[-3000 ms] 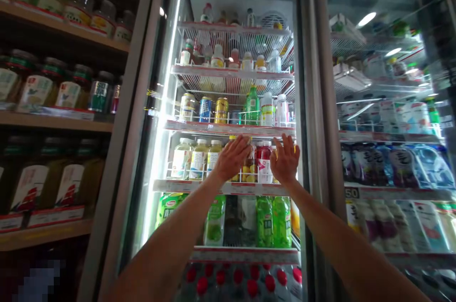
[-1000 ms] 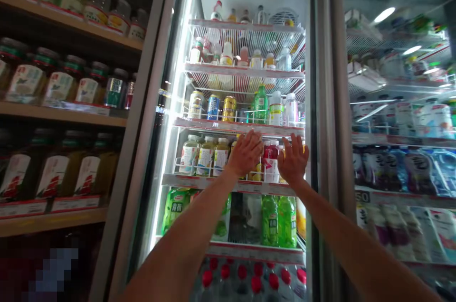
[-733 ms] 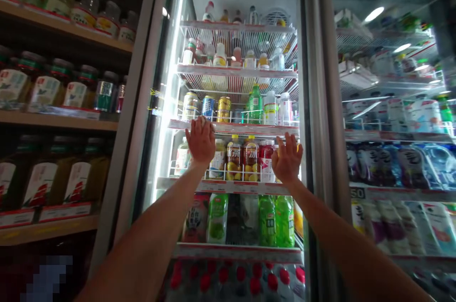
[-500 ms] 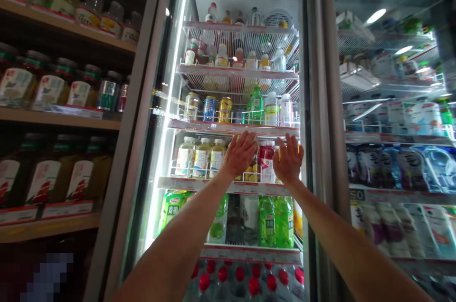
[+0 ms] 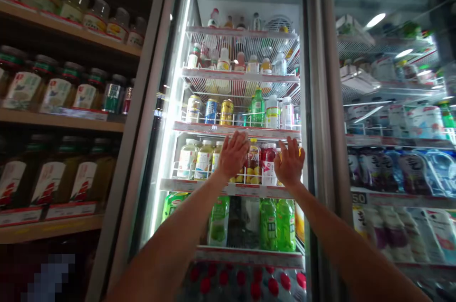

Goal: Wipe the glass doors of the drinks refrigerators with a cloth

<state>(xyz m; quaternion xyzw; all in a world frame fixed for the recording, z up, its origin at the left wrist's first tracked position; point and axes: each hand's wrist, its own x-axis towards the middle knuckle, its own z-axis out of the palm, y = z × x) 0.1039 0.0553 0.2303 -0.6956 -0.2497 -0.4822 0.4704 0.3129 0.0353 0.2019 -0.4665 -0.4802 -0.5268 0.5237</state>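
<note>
Both my arms reach up in front of a lit drinks cooler. My left hand (image 5: 233,155), fingers spread and holding nothing, is in front of the shelf of jars, left of a bottle with yellow fruit (image 5: 253,162). My right hand (image 5: 290,162) is also open, its fingers up, just right of a jar of red drink (image 5: 268,163). Whether either hand touches the glass cannot be made out. Pale yellow jars (image 5: 204,159) stand left of my left hand. Above are a blue can (image 5: 211,112), a gold can (image 5: 226,112) and a green bottle (image 5: 257,108).
Wooden shelves (image 5: 64,119) with jars and bottles stand at the left. A metal door frame (image 5: 322,102) separates this cooler from another at the right. Green bottles (image 5: 268,226) fill part of a lower shelf, above red-capped bottles (image 5: 255,288).
My left hand has shifted slightly left, showing more of the fruit bottle, and the gap between my hands is wider. The view has moved a little.
</note>
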